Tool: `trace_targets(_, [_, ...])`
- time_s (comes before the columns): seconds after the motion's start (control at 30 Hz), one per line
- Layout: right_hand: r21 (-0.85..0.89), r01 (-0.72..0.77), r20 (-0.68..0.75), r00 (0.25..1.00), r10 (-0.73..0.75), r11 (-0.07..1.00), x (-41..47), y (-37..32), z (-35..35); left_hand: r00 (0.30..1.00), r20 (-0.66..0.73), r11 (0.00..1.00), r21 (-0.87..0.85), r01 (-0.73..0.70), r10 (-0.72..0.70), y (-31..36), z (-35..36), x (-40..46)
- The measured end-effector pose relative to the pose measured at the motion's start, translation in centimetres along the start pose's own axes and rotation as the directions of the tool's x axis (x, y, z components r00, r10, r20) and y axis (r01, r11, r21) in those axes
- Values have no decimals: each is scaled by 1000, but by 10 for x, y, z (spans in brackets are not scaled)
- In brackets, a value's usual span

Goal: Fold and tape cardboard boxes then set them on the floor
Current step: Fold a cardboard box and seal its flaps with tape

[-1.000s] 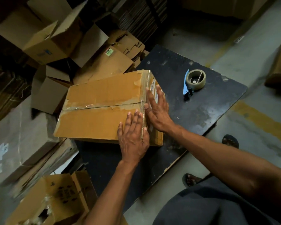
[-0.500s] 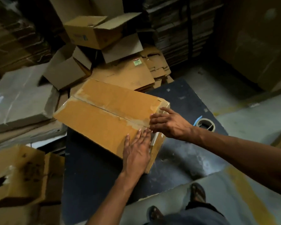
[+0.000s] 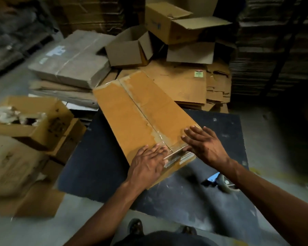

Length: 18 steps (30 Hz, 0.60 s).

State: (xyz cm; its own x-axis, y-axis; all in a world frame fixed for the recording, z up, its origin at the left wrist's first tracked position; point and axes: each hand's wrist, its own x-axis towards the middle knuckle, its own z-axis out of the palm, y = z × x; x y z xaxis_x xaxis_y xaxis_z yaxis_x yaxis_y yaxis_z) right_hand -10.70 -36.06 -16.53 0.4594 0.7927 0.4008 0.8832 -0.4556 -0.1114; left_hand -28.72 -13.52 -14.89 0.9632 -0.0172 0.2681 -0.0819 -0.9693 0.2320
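Your left hand [image 3: 149,162] and right hand [image 3: 204,146] lie flat, fingers spread, on the taped box [image 3: 140,118] at its near end. Its far end overhangs the counter [image 3: 212,197]; push harder and it tips. Open floor [image 3: 89,217] lies left of your grip; the tape dispenser [image 3: 222,181] crowds the right.

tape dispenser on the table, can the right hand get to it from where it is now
Probably yes. The tape dispenser lies on the black table just under the right forearm, with nothing lying between. The right hand rests flat on the taped box, holding nothing, so it could draw back to it.
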Motion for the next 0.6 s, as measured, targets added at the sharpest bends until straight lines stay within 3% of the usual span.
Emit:
trace_targets(0.07, [84, -9, -3, 1000, 9, 996, 8, -2, -11, 997, -54, 990, -136, 43, -50, -1, -9, 4])
trace_targets(0.13, [184, -85, 26, 996, 81, 979, 29, -4, -24, 969, -104, 941, -280, 188, -224, -5, -26, 12])
trace_targets(0.17, [234, -165, 64, 986, 154, 958, 45, -3, -27, 926, -102, 880, -363, 305, -363, -11, -36, 18])
trace_targets(0.23, [329, -332, 153, 943, 297, 884, 85, 1, -28, 774, -77, 695, -502, 515, -629, -25, -59, 32])
trace_targets(0.3, [406, -467, 226, 884, 408, 786, 127, 7, -26, 623, -86, 550, -573, 607, -777, -55, -71, 48])
trace_targets(0.4, [465, -559, 322, 829, 457, 686, 174, 10, -17, 448, -35, 348, -686, 639, -893, -103, -80, 66])
trace_targets(0.6, [378, -721, 503, 687, 525, 581, 232, 0, 13, 279, 242, 40, -685, 727, -929, -151, -73, 81])
